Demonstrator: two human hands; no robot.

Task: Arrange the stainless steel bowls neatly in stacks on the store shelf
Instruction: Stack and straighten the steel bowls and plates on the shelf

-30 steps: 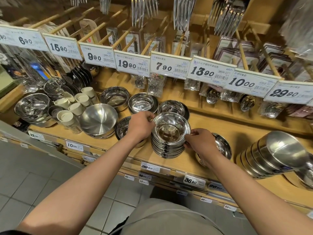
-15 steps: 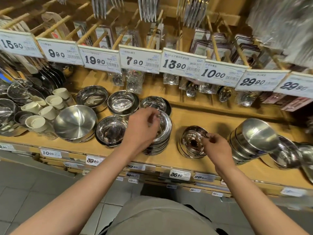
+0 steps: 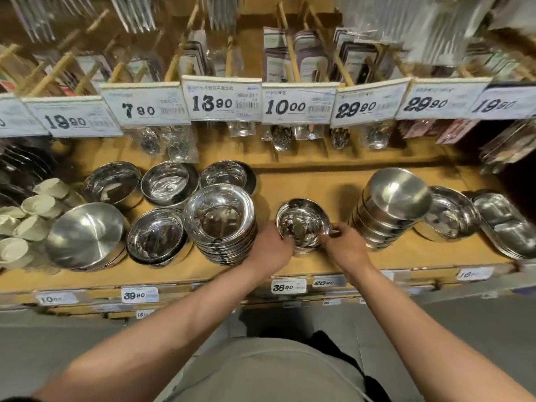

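A: Status on the small bowl (image 3: 303, 223)?

B: We've got both hands on it. It sits on the shelf (image 3: 319, 187), just right of the tall stack (image 3: 222, 224), with the tilted stack (image 3: 388, 207) near on its other side. Left hand (image 3: 271, 246) curls round its near-left rim, right hand (image 3: 345, 246) pinches the near-right rim. So the bowl lies between the two hands, a bit beyond them.

A: Is it one bowl or several nested?

B: Can't tell. There looks to be a band of edges under the rim, but it's blurred. Fingertips on the far side are hidden too.

A: How will it handle?

B: Our read: thin polished steel, so stiff, light, slick. It won't crush or break, but it'll slide on the shelf and skate out of a loose pinch. If it's nested, the lower ones could drop free when we lift.

A: Where do we hold?

B: At the rim, opposite sides, thumbs over the lip and fingers under the wall. That carries any nested ones from below. Keep it level.

A: Risks?

B: Clipping the tall stack on the left. It looks slightly uneven, so a knock could shift it.
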